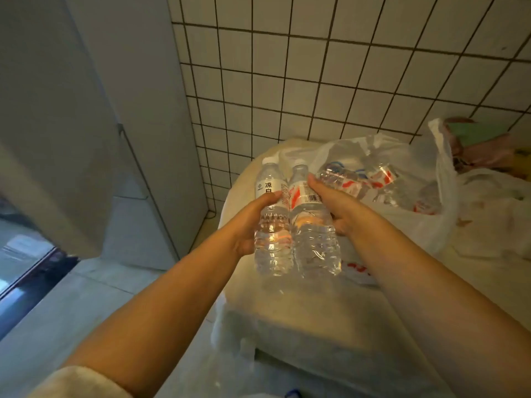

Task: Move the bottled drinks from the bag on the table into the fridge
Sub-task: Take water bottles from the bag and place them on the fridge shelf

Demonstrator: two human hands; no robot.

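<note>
Left hand (253, 222) fingers clamped on white-label bottle (271, 222), right hand (327, 202) fingers clamped on red-label bottle (311, 225), plastic bag (431, 222) on counter (287, 297) just beyond

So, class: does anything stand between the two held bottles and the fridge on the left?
Nothing visible does. The left hand grips the clear white-labelled water bottle and the right hand the clear red-labelled one, above the table edge. The white fridge door looks swung open, its interior unseen.

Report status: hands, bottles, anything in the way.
Left hand grips white-label bottle; right hand grips red-label bottle. More bottles in plastic bag. Nothing blocking.
</note>
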